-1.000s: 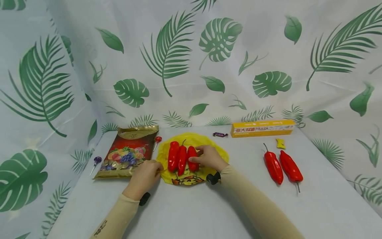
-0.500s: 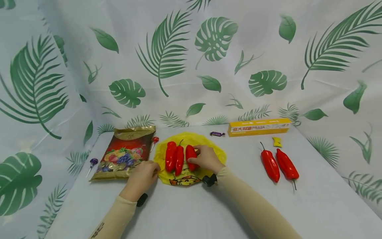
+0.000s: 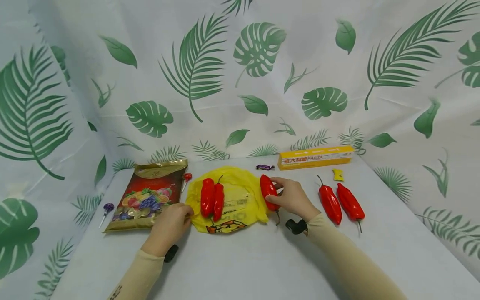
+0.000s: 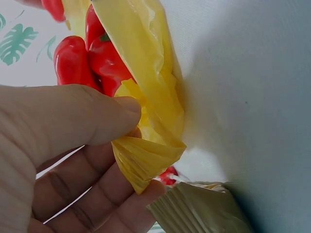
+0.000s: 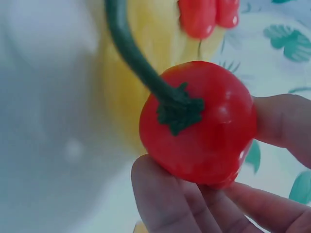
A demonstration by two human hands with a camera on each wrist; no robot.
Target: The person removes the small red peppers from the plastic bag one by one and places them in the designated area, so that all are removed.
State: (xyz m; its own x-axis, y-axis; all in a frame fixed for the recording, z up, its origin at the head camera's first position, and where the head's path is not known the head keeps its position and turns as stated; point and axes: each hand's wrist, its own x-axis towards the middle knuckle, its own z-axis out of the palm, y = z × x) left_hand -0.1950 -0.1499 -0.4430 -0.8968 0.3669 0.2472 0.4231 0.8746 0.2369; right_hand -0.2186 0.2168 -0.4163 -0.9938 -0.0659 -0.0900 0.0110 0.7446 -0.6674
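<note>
My right hand (image 3: 295, 197) grips a red chili pepper (image 3: 268, 191) just past the right edge of a yellow plastic bag (image 3: 240, 200). In the right wrist view the green stem of this pepper (image 5: 199, 126) faces the camera, with thumb and fingers around its body. My left hand (image 3: 170, 227) pinches the bag's left edge; in the left wrist view a gathered fold of yellow plastic (image 4: 148, 158) sticks out between thumb and fingers. Two more red peppers (image 3: 207, 198) lie side by side on the bag, which bears a printed orange and black picture.
A gold and red fruit candy packet (image 3: 150, 198) lies left, between a purple lollipop (image 3: 108, 207) and a red lollipop (image 3: 187, 177). Behind are a purple wrapped candy (image 3: 265, 167) and a yellow pasta box (image 3: 316, 158). Two peppers (image 3: 331, 205) and a yellow candy (image 3: 338, 174) lie right.
My right hand has lifted the third pepper off the bag's middle and carried it right, past the bag's edge. The left hand keeps its pinch on the bag. The head view has shifted slightly.
</note>
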